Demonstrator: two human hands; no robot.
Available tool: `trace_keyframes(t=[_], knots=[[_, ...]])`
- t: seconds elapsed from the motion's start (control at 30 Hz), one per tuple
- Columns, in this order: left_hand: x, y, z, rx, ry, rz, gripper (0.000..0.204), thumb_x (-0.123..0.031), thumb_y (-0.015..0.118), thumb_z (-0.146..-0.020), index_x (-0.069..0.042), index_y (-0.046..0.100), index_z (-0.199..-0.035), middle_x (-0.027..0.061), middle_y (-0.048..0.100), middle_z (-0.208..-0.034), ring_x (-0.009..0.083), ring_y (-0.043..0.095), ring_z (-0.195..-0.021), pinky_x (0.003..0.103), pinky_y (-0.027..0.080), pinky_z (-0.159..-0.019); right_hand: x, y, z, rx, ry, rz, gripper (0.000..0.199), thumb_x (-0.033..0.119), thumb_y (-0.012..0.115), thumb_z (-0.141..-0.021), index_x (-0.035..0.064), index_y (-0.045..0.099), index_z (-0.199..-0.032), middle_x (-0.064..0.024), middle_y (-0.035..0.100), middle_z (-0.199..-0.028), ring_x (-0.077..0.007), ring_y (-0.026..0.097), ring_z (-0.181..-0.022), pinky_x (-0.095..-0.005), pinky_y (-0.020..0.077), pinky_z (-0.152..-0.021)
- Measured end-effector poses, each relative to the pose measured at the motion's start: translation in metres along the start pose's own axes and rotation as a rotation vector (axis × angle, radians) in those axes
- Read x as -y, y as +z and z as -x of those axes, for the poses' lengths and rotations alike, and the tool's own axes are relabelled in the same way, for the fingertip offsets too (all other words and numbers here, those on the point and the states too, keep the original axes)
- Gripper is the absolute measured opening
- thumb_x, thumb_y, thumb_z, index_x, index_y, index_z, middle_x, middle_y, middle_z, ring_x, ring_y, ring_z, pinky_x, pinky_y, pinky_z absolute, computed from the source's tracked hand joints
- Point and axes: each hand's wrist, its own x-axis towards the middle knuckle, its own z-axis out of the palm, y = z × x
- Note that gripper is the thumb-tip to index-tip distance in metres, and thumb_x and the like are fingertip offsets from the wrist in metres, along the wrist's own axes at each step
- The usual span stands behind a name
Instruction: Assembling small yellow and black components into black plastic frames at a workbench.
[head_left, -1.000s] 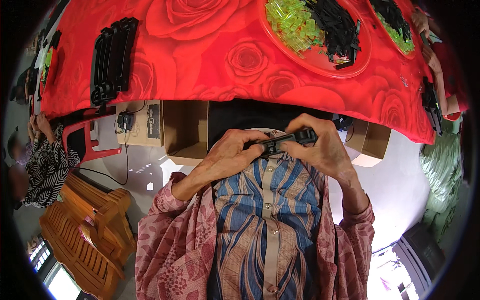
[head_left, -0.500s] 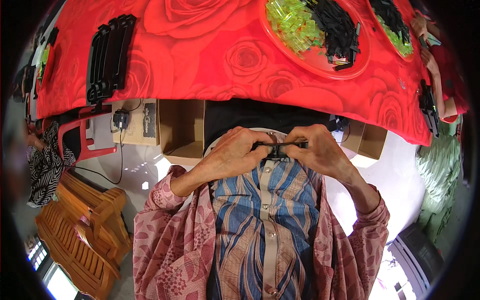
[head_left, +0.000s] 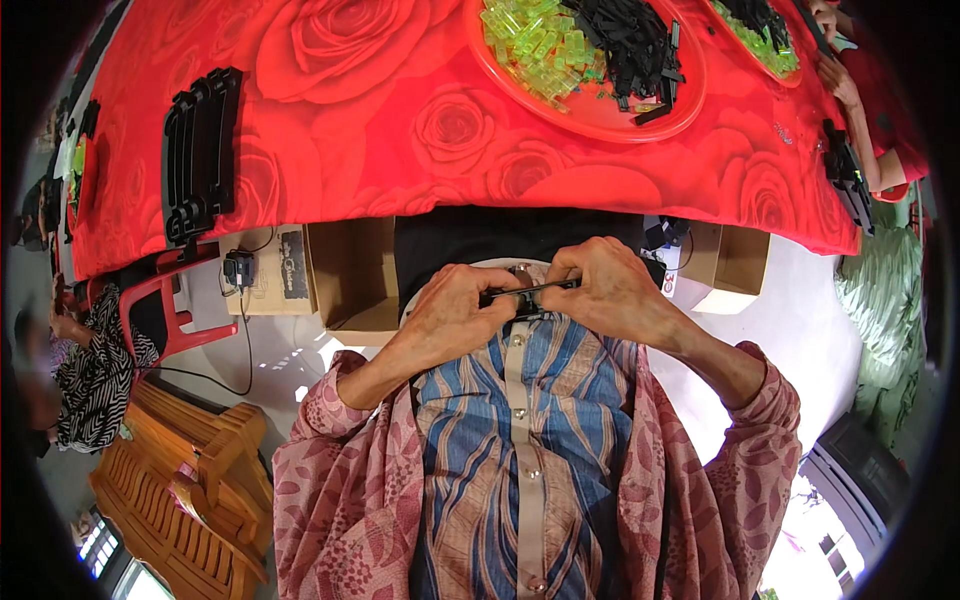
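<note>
In front of my chest, close below the table edge, both hands pinch a thin, dark plastic strip point(head_left: 529, 291). My left hand point(head_left: 452, 305) grips its left end with fingers curled and the thumb pressed on it. The right end sits between the bent fingers and thumb of my right hand point(head_left: 612, 292). Fingers cover much of the strip, so its exact kind cannot be made out. On the red rose-patterned tablecloth point(head_left: 350, 150), beyond my hands, stands a round red tray point(head_left: 688, 112). It holds yellow-green translucent plastic pieces point(head_left: 545, 55) and black strips point(head_left: 640, 60).
Several long black plastic parts point(head_left: 203, 150) lie side by side at the table's left. Open cardboard boxes point(head_left: 350, 275) stand beneath the table. A red plastic chair point(head_left: 180, 320) and wooden bench point(head_left: 170, 500) are at left. At far right, a co-worker's arm point(head_left: 855, 110) reaches near another tray point(head_left: 770, 60).
The view has shifted a little, so the table and tray appear further left. My hands keep their pinch on the dark strip, which now tilts slightly up toward the right.
</note>
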Motion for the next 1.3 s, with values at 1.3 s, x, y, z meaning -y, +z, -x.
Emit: trace_keyframes(t=[1.3], knots=[[0.007,0.003,-0.005,-0.005,-0.025,0.039,0.032,-0.021,0.057,-0.079,0.001,0.072,-0.098,0.0123,0.054,-0.058,0.0162,0.053,-0.055,0.035,0.044,-0.058,-0.005,0.000,-0.008,0.075,-0.083,-0.008,0.031,0.023,0.066,-0.072,-0.0045,0.073,-0.085,-0.0229,0.064,-0.068,-0.0367,0.064,-0.073,-0.0428,0.0505,-0.078]])
